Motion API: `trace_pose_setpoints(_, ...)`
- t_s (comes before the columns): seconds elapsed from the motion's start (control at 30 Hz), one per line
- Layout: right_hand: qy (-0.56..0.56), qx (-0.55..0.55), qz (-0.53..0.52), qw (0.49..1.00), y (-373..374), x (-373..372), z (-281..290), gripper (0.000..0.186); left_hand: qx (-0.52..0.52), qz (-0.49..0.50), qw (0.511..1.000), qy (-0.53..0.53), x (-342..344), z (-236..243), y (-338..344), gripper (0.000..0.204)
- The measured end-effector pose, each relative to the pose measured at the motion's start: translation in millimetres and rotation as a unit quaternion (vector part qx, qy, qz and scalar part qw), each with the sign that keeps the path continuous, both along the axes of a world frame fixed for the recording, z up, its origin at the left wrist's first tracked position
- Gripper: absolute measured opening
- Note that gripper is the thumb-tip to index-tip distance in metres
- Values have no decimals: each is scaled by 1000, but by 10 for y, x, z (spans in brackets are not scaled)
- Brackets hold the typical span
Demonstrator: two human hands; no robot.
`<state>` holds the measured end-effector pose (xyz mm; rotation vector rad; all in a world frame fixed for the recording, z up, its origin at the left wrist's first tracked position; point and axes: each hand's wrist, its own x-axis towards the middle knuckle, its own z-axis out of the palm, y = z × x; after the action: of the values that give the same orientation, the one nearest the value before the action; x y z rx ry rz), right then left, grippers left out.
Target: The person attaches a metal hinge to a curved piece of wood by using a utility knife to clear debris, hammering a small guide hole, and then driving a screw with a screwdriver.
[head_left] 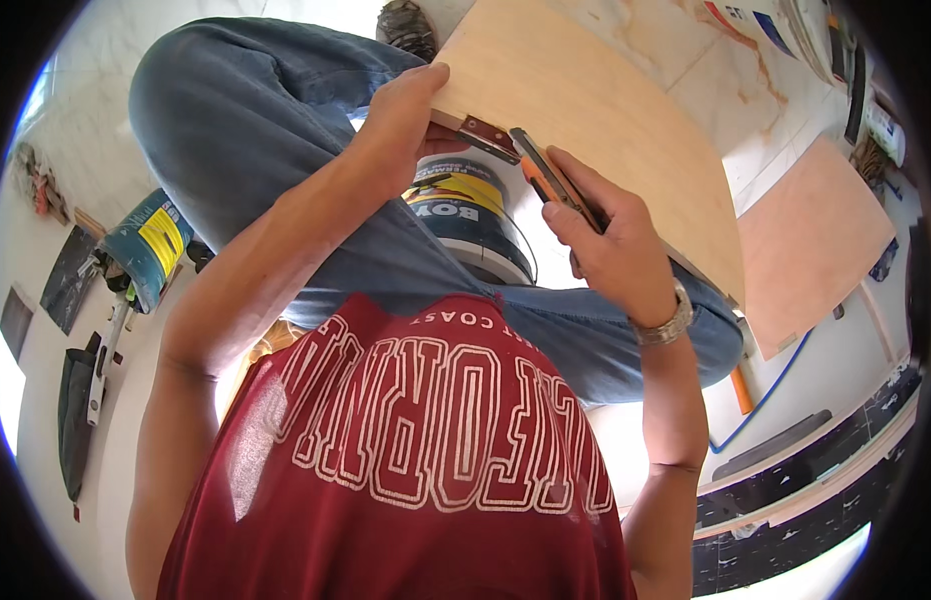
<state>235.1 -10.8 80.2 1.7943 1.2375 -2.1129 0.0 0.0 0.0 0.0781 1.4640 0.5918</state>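
Note:
A pale plywood board point(605, 110) lies tilted across my lap. My left hand point(405, 120) grips its upper left edge, thumb on the face and fingers curled beneath. A metal hinge point(486, 139) is set along that edge, just right of my left hand. My right hand point(607, 230) holds an orange and grey utility knife point(545, 171), whose front end is at the right end of the hinge; whether it touches is unclear. Beneath, between my legs, sits a dark teal bucket point(465, 230) with a yellow band.
A pinkish wooden panel point(800, 235) lies at the right, near a blue hose point(773, 393) and dark strips point(785, 518). At the left are another teal container point(153, 255), tools point(107, 355) and dark boards point(69, 280). A shoe point(405, 30) shows at the top on the marble-look floor point(135, 100).

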Motion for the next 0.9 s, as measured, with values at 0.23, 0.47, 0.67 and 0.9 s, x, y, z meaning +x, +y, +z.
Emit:
trace_pose_setpoints(0.23, -39, 132, 13, 990, -10, -67, -18, 54, -14, 8, 1000, -2, 125, -64, 40, 49)
trace_pose_setpoints(0.47, -64, 125, 11, 990, -16, -49, -88, 52, -34, 34, 999, 7, 173, -89, 75, 53)
trace_pose_setpoints(0.67, -39, 108, -4, 993, -22, -270, 37, 53, -33, 20, 999, -17, 88, -24, 51, 54)
trace_pose_setpoints(0.9, -68, 60, -46, 995, -69, -201, 96, 51, -31, 35, 999, 4, 137, -56, 54, 53)
